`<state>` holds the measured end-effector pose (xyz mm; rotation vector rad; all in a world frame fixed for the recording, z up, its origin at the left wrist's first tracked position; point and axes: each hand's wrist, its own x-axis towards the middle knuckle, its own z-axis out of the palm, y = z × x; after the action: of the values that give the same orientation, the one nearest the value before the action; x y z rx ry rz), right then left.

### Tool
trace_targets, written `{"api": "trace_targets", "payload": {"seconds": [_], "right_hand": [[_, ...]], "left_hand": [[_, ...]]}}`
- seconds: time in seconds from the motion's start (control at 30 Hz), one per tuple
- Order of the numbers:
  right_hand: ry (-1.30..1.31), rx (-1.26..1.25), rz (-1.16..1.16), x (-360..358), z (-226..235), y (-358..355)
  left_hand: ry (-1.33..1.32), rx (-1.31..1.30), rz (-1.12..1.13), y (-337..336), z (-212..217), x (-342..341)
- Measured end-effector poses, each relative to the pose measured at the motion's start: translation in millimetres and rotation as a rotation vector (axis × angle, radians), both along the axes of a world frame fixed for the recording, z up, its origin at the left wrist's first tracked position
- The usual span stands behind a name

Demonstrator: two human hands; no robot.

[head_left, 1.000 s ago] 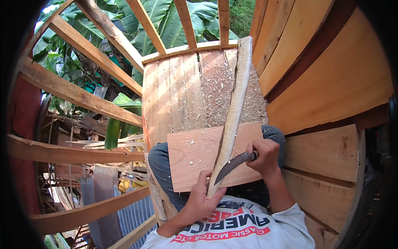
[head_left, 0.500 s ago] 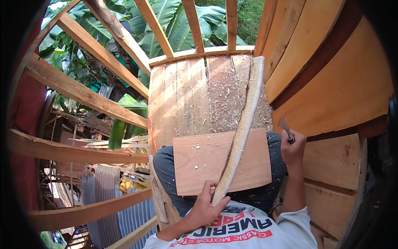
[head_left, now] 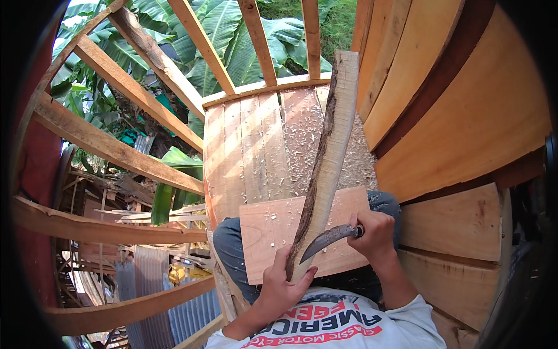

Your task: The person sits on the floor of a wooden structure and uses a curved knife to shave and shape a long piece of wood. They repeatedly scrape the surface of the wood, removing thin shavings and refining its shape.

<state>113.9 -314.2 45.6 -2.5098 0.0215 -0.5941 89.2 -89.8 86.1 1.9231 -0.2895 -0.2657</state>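
My left grip (head_left: pixel 285 285) clamps the wooden slat (head_left: pixel 331 151) across the lap board (head_left: pixel 264 224); my right grip (head_left: pixel 375 231) clamps a curved knife (head_left: pixel 327 239).
Probably stiff, light; best held by the lap board's near edge.

One plank floor (head_left: pixel 232 151), light brown, its boards running away from us; on it we list pale wood shavings (head_left: pixel 301 139), sparse at left, dense at right. One flat rectangular board (head_left: pixel 264 247), wooden, set across denim-clad legs (head_left: pixel 228 239); on it we list a few small chips (head_left: pixel 274 217).
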Motion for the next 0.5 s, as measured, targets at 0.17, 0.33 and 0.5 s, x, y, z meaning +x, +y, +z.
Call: {"api": "trace_targets", "payload": {"seconds": [0.17,0.33,0.5], "right_hand": [[-0.110,-0.048,-0.060,14.3,1.9,-21.6],[0.067,0.278,-0.482,32.1,4.9,-74.4],[0.105,0.117,-0.097,8.3,-0.9,-22.7]], "left_hand": [[0.139,-0.048,-0.046,-3.1,2.6,-12.1],[0.282,0.012,-0.149,6.7,-1.6,-32.3],[0.161,-0.001,0.011,9.9,-13.6,-6.6]]}}
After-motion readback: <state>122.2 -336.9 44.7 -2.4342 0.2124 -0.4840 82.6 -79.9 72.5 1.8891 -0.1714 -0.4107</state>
